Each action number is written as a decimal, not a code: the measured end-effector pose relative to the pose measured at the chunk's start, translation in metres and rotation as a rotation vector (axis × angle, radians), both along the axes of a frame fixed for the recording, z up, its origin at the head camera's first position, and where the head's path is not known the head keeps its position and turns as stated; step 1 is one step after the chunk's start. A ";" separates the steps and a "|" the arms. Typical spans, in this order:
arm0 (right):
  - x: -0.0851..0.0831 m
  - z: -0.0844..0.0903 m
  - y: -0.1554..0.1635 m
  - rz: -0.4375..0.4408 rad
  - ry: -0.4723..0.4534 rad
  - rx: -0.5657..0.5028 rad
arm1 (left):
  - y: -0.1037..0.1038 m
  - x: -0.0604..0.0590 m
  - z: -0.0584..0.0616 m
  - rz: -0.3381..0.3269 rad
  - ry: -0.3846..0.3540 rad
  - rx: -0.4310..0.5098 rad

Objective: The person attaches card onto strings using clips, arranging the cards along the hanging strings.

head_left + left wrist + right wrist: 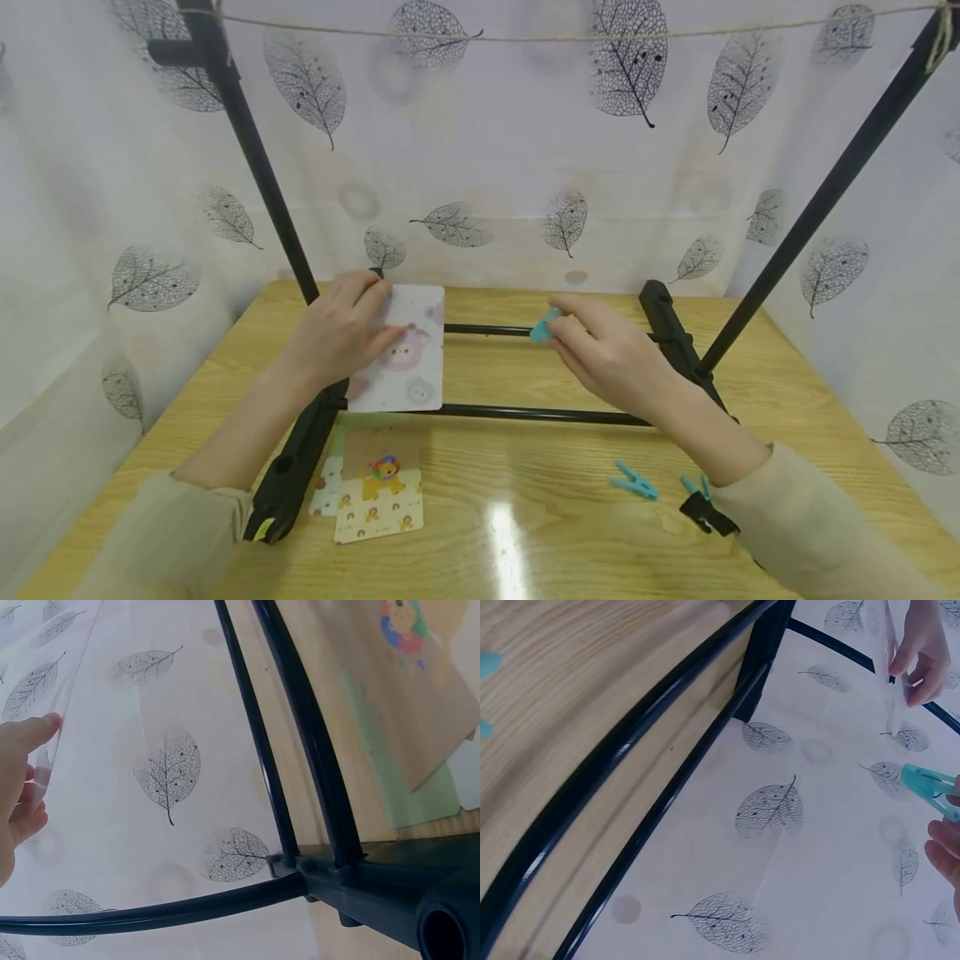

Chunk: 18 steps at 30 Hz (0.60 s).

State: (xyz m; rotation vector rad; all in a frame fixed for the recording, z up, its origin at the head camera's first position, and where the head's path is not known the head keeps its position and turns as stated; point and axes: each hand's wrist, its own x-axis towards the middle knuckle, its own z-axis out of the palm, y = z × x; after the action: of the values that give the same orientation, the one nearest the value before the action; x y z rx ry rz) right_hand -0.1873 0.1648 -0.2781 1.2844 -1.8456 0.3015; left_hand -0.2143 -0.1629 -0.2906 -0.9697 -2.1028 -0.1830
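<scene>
My left hand (341,329) pinches a pale card (405,375) with a pink cartoon animal, thumb across its front. It is held up over the left side of a black tube rack (540,414). In the left wrist view, the card (46,761) shows nearly edge-on between thumb and fingers. To the right, my right hand (611,358) pinches a light blue clothespin (542,325) between thumb and fingertips, apart from the card. The right wrist view shows this clothespin (926,786) at its right edge, with the left hand (924,656) beyond it.
A thin string (525,37) runs across the top between the rack's slanted posts (825,187). A lion card (382,500) overlaps other cards at the table's front left. One blue clothespin (634,482) lies front right, near a black clip (708,514). A leaf-print curtain (487,158) hangs behind.
</scene>
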 end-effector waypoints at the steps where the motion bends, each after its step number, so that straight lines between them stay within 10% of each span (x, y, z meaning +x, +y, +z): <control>1: 0.000 0.002 -0.003 -0.012 0.012 -0.002 | 0.000 0.000 0.001 0.004 -0.001 0.003; 18: -0.015 0.054 -0.057 -0.030 0.420 -0.178 | 0.001 -0.009 0.041 0.033 0.066 0.070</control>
State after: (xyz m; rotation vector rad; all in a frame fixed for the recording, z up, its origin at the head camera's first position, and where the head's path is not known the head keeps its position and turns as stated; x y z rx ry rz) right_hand -0.2025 0.1081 -0.2245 1.0994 -1.4460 0.1594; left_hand -0.2233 -0.1618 -0.2494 -0.8869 -2.0372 -0.2039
